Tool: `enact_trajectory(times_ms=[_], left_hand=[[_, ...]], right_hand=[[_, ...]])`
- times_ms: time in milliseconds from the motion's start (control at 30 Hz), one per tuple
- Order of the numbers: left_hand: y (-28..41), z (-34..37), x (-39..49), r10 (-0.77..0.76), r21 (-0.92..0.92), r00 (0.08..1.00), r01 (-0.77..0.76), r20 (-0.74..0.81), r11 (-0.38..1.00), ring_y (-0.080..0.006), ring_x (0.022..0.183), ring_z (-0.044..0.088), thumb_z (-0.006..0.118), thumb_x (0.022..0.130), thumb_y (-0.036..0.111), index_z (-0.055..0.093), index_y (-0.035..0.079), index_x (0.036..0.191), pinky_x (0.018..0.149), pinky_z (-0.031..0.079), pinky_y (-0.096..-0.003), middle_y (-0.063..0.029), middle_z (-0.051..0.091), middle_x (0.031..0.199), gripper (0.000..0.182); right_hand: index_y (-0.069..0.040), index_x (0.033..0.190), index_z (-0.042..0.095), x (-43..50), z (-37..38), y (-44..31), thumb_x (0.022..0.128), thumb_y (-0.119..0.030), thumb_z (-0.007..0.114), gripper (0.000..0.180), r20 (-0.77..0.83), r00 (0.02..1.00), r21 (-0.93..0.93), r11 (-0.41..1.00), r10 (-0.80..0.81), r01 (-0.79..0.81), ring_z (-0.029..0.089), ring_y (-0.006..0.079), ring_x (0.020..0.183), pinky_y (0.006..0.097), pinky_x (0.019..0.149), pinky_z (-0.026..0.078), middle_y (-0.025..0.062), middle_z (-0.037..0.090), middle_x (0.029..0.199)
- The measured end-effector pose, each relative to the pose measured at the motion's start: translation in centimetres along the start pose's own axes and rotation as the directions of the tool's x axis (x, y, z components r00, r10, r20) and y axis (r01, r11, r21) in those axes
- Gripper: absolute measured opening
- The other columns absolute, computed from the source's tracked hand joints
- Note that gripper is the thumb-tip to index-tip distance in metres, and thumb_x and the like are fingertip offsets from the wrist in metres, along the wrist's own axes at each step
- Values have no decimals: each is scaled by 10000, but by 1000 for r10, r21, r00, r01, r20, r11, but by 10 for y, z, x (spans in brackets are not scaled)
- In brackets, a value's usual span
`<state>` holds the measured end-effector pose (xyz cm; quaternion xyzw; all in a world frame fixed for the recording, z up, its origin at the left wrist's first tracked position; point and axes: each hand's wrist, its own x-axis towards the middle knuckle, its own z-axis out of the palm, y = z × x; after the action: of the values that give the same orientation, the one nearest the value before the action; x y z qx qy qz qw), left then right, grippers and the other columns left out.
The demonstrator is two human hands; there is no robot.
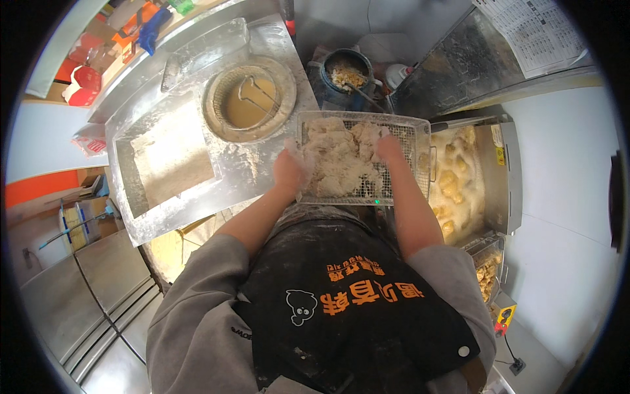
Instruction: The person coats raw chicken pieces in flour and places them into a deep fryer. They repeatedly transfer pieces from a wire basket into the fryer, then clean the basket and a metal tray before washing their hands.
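Note:
A rectangular wire mesh basket [407,143] lies before me, holding flour-coated food pieces [334,157] heaped mostly on its left and middle. My left hand [291,165] is at the basket's left edge, beside the heap, its fingers blurred and floury. Over the right part of the heap is my right hand [388,145], at a coated piece [363,134]; whether it grips the piece is unclear. Left of the basket, a flour bin [172,157] is set into the steel counter. Behind it, a round mesh strainer [221,93] with a wire handle sits in a bowl of cloudy liquid [251,106].
Close on the right, a fryer [499,172] holds foaming oil with golden pieces [449,184]. Below it hangs a wire basket of fried pieces [487,276]. A pot [347,64] with a ladle stands behind. A clear plastic container [211,49] is at the counter's back.

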<state>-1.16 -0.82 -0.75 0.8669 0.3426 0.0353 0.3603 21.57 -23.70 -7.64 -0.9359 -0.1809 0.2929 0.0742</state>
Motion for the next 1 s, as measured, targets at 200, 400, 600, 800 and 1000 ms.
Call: enact_trajectory(times_ms=[200, 400, 600, 800, 1000], left_hand=[[-4, 3, 0, 22, 21, 1000, -21, -14, 1000, -514, 874, 704, 699, 925, 385, 542, 6, 1156, 769, 570, -580, -311, 719, 900, 471], [-1, 3, 0, 5, -1, 1000, -5, -23, 1000, -513, 906, 700, 685, 939, 319, 568, 9, 1146, 777, 564, -576, -299, 723, 935, 390], [-5, 7, 1, -37, -18, 999, 37, -18, 999, -498, 907, 712, 712, 919, 309, 629, 22, 1128, 766, 570, -556, -280, 736, 939, 364], [-6, 10, 4, -45, 25, 999, 44, 14, 999, -483, 873, 724, 773, 874, 359, 650, 13, 1092, 736, 567, -557, -274, 738, 910, 428], [3, 3, 3, 71, 0, 996, -71, -48, 997, -494, 875, 714, 768, 882, 332, 648, -14, 1063, 725, 551, -561, -287, 732, 926, 409]], right_hand=[[41, 1439, 581, -18, -1, -14, 945, -450, 715, 709, -36, 998, 212, 975, -56, 62, 676, 427, 1203, 514, 1002, 543, 295, 682, 1324], [6, 1454, 586, -22, -9, 30, 956, -474, 728, 706, -114, 990, 741, 671, 83, 29, 682, 366, 1209, 436, 1014, 520, 236, 716, 1301], [0, 1457, 595, -51, -36, 46, 965, -449, 730, 680, -64, 996, 628, 774, -60, 87, 681, 351, 1231, 416, 1034, 513, 229, 718, 1314], [-9, 1408, 630, -120, -80, 38, 914, -246, 750, 561, -289, 957, 503, 845, -35, 182, 701, 324, 1167, 400, 1007, 532, 223, 737, 1255], [1, 1354, 658, -174, -155, 98, 889, -140, 736, 492, -364, 909, 815, 542, 205, 204, 720, 267, 1044, 427, 942, 585, 128, 757, 1123]])
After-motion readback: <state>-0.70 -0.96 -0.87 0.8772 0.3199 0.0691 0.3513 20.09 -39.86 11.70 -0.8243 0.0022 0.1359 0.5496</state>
